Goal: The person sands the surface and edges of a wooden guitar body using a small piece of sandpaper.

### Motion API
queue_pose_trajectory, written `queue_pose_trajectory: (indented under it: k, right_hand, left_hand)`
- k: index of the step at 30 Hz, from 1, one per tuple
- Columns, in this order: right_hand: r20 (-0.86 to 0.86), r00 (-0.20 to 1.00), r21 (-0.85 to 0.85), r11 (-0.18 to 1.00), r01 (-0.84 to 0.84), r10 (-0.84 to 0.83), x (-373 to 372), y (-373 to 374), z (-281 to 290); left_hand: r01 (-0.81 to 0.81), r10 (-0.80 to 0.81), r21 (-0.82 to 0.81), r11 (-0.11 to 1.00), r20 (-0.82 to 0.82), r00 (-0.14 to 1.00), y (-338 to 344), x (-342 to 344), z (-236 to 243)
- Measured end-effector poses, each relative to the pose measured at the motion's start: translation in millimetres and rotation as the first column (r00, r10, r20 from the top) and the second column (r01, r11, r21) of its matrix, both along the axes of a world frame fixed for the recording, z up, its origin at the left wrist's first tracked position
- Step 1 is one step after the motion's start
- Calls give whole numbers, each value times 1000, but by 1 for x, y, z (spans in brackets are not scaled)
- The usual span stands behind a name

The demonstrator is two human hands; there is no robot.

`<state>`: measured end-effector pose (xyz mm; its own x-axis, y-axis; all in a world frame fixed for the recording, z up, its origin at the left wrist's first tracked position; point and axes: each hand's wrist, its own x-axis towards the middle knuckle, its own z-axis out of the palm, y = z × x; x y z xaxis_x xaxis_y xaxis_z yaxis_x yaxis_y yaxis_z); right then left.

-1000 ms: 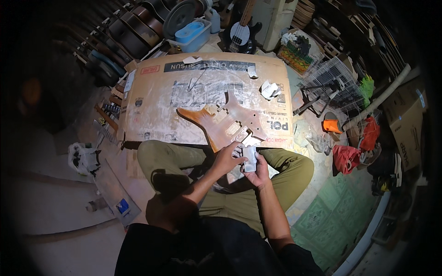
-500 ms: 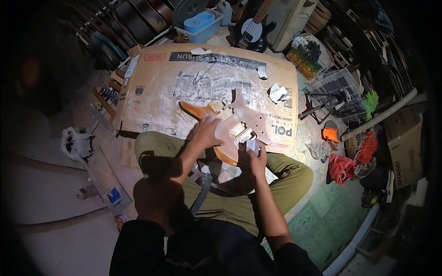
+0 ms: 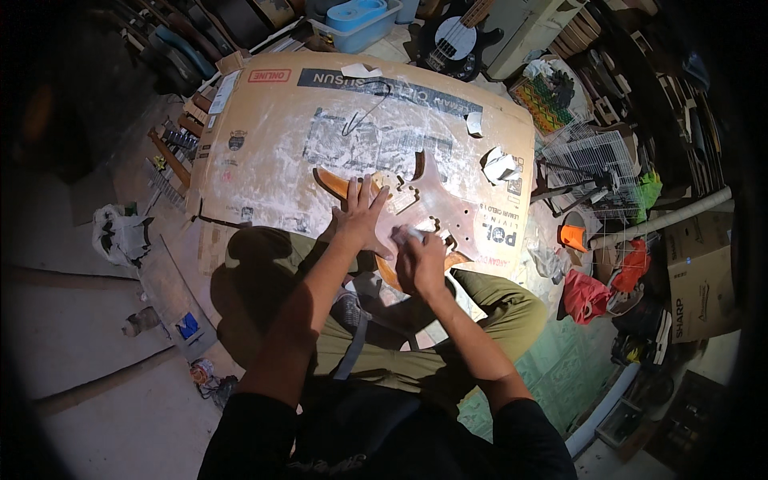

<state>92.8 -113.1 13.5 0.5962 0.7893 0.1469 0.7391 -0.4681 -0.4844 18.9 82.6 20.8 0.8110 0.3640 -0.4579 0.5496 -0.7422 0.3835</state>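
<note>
An unfinished electric guitar body (image 3: 442,202), reddish brown with orange edges and bare cavities, lies over the near part of a dusty cardboard sheet (image 3: 272,180) and reaches toward my crossed legs. My left hand (image 3: 358,214) rests flat on its left side, fingers spread. In my right hand (image 3: 424,262) is a small, pale folded piece of sandpaper (image 3: 413,233), pressed to the body's face beside the lower cavity. The fingers cover most of the sandpaper.
Crumpled white paper (image 3: 500,165) and smaller scraps lie on the cardboard. Beyond its far edge are a blue plastic tub (image 3: 358,28) and a dark bass guitar (image 3: 456,44). A wire rack (image 3: 588,168) and red bag (image 3: 586,296) stand right; a white plastic bag (image 3: 120,240) sits left.
My right hand has moved left across the guitar body with the sandpaper, from its lower right edge toward the middle. My left hand now lies flatter, fingers more spread. The view has shifted slightly.
</note>
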Motion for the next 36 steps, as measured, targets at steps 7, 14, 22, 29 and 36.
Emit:
queue_pose_trajectory:
  k: [7, 14, 22, 29, 36]
  right_hand:
    - [32, 990, -9, 990, 137, -137, 45, 6, 5]
    - [7, 997, -35, 996, -77, 77, 12, 3, 13]
    - [95, 994, -43, 998, 53, -48, -3, -8, -11]
    - [30, 962, -46, 961, 271, -270, 57, 10, 23]
    - [-12, 999, -39, 998, -54, 53, 6, -6, 10]
  left_hand:
    - [0, 0, -2, 1000, 11, 1000, -4, 4, 5]
    - [7, -2, 64, 998, -72, 997, 1, 5, 2]
    - [56, -47, 78, 995, -117, 992, -4, 17, 11]
    - [61, -49, 74, 995, -157, 986, -5, 12, 7]
    - [46, -34, 70, 996, -156, 987, -4, 16, 6]
